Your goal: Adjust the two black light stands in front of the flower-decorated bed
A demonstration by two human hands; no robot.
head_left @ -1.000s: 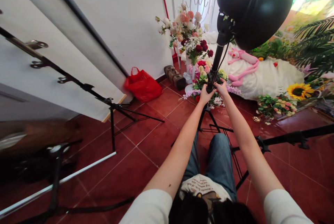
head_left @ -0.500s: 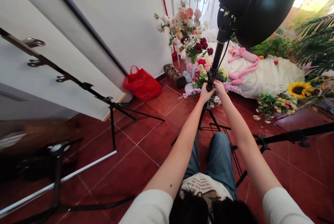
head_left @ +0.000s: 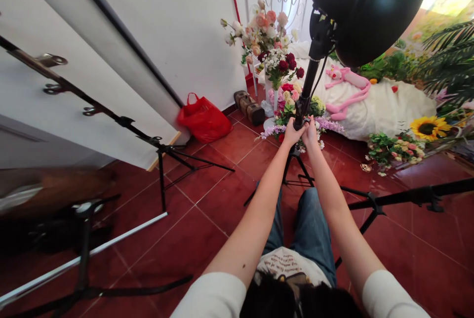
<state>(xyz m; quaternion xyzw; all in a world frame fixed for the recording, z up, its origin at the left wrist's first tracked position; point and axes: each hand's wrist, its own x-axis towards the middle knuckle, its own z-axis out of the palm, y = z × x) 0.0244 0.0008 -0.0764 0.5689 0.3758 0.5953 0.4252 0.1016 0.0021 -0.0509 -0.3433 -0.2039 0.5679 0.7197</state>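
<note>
A black light stand (head_left: 306,83) rises in front of me, with a large black studio light (head_left: 374,12) tilted at its top. My left hand (head_left: 294,134) is wrapped round the stand's pole below the light. Close against it, my right hand (head_left: 310,133) has its fingers closed at a small knob (head_left: 306,120) on the right side of the pole. A thin cable hangs along the pole. Below my hands the stand's legs (head_left: 296,167) spread over the floor, partly hidden by my arms.
Artificial flowers (head_left: 274,26) stand behind the light stand, near a bed with a white cover (head_left: 392,115) and a pink plush toy (head_left: 348,86). A red bag (head_left: 205,118) lies by the wall. Other black stands (head_left: 403,194) cross the right and left sides.
My right hand has turned and shifted slightly left and down at the knob, its fingers now pointing more upward. My left hand keeps its hold on the pole. The view has shifted a little.
</note>
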